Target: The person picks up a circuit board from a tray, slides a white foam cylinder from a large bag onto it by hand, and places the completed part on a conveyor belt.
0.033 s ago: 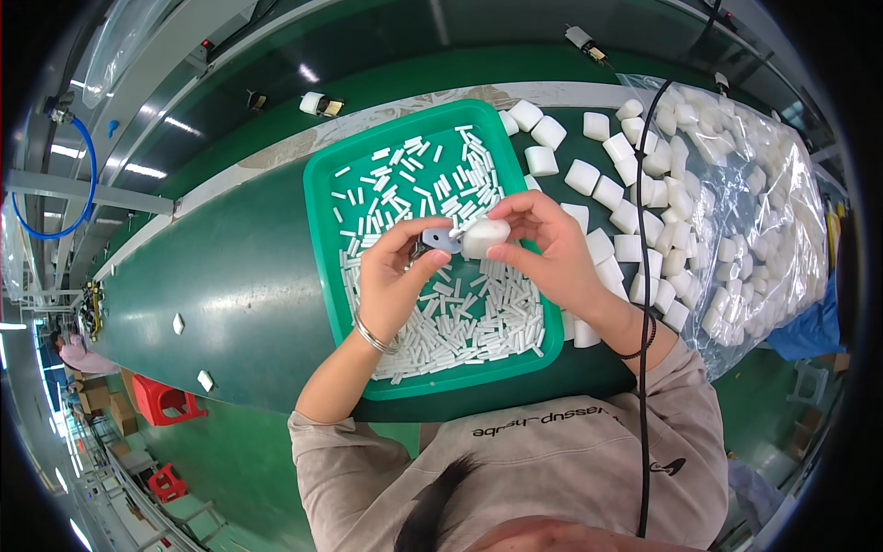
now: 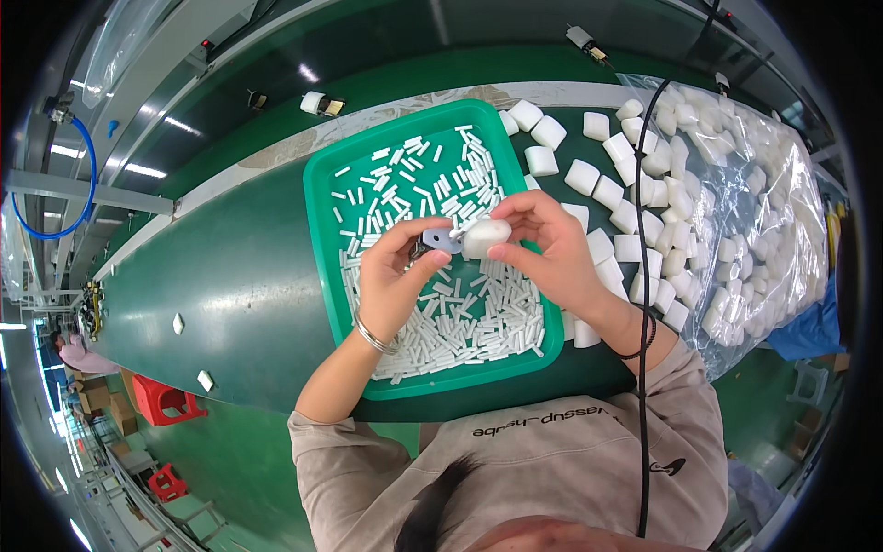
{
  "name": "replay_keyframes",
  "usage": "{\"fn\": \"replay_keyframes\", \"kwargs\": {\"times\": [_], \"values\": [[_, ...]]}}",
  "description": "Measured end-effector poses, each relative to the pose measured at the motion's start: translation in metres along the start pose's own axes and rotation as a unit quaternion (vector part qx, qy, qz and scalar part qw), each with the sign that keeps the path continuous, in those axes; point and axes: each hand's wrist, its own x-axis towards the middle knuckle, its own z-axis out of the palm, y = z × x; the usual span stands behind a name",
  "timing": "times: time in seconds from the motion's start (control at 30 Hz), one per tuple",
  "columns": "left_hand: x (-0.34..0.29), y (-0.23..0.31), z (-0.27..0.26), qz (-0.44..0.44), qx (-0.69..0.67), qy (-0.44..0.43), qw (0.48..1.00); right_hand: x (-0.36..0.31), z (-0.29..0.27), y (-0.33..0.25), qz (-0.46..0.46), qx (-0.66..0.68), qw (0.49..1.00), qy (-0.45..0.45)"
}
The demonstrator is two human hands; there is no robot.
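Observation:
My left hand [image 2: 394,281] pinches a small part with a pale blue-grey face [image 2: 441,241] and a dark body, partly hidden by the fingers. Close against it, my right hand [image 2: 552,244] grips a white rounded block [image 2: 486,238] between thumb and fingers. Small white bits show where the two parts meet; whether they are joined I cannot tell. Both hands are above a green tray [image 2: 317,198] that holds many short white sticks [image 2: 469,322], heaped thickest along the near side.
Many white blocks [image 2: 581,177] lie right of the tray, some in a clear plastic bag [image 2: 782,230]. A black cable [image 2: 644,368] hangs across the right side. Behind are small assemblies, one white-ended [image 2: 317,103]. Two white pieces lie left on the green table [image 2: 248,285].

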Motion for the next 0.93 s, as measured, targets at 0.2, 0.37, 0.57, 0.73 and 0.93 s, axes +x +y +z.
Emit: {"fn": "replay_keyframes", "kwargs": {"times": [0.2, 0.37, 0.57, 0.73, 0.93], "values": [[-0.001, 0.001, 0.003, 0.025, 0.015, 0.01, 1.0, -0.005, -0.002, 0.007, -0.002, 0.056, 0.996, 0.072], [-0.002, 0.0, 0.006, 0.058, 0.071, -0.005, 0.996, -0.008, 0.005, 0.008, -0.025, 0.103, 0.991, 0.085], [-0.003, 0.003, 0.005, 0.05, 0.066, -0.013, 0.996, -0.008, 0.009, -0.003, -0.171, -0.128, 0.975, 0.053], [-0.003, 0.003, 0.003, 0.038, 0.001, -0.008, 0.999, -0.001, 0.005, 0.008, -0.318, -0.229, 0.919, 0.035], [-0.004, 0.001, 0.001, 0.041, 0.063, -0.048, 0.996, -0.009, 0.002, -0.002, -0.201, -0.261, 0.944, -0.013]]}}
